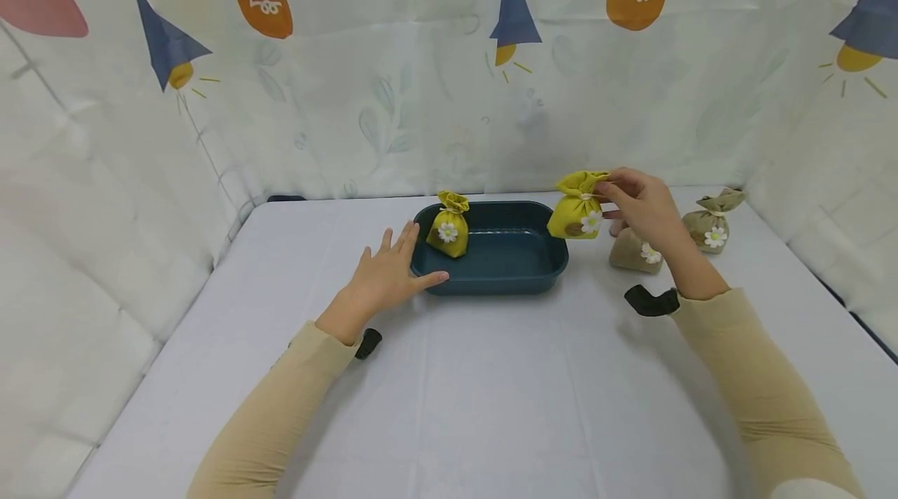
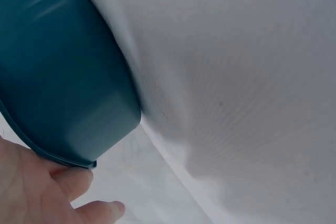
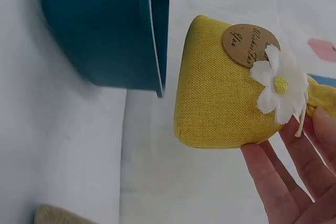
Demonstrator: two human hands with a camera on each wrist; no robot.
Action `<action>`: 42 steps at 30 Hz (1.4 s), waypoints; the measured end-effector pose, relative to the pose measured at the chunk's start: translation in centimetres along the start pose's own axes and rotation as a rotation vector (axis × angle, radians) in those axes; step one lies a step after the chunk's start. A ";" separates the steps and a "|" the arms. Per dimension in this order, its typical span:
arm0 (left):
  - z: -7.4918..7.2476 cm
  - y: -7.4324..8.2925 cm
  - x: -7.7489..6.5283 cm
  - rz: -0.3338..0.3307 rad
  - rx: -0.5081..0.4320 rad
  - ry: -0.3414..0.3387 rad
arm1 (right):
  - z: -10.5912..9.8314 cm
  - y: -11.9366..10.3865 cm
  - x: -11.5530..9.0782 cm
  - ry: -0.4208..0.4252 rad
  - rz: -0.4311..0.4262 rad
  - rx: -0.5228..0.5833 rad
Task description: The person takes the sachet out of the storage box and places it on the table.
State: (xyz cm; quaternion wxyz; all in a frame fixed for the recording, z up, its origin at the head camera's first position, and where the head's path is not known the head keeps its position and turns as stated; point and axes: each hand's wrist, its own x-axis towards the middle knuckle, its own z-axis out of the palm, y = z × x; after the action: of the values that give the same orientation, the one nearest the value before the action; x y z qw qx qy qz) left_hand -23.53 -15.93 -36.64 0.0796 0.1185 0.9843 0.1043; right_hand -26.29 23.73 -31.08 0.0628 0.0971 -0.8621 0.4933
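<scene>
My right hand [image 1: 641, 207] pinches a yellow drawstring pouch [image 3: 226, 87] by its gathered neck. That pouch bears a white daisy and a brown paper tag, and it hangs beside the right end of a dark teal tub [image 1: 505, 273]. Inside the tub, at its left end, a second yellow pouch [image 1: 447, 232] leans upright. My left hand [image 1: 386, 273] lies at the tub's left rim with its fingers spread and straight; the left wrist view shows the fingers [image 2: 73, 182] right at the rim.
Two beige daisy pouches stand on the right: one [image 1: 631, 251] partly behind my right hand, another [image 1: 712, 226] farther right. A white cloth covers the table [image 1: 477, 390]. Printed fabric walls [image 1: 435, 93] rise at the back and sides.
</scene>
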 end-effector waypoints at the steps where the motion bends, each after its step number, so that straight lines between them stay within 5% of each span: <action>1: 0.0 0.0 0.0 0.000 0.001 -0.001 | -0.3 0.2 -0.1 0.004 0.001 -0.002; 14: -0.2 0.3 -0.1 -0.006 0.002 -0.006 | -4.1 1.3 -0.9 0.023 -0.007 -0.007; 42: 0.2 0.2 -0.2 -0.002 -0.008 0.005 | -8.8 4.6 -3.2 0.072 0.038 -0.176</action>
State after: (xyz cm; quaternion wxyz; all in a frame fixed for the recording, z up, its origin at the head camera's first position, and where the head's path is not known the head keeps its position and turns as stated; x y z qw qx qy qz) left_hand -23.30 -15.72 -36.73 0.0776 0.1167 0.9842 0.1086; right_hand -24.08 33.90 -31.17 0.0928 0.0570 -0.9009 0.4201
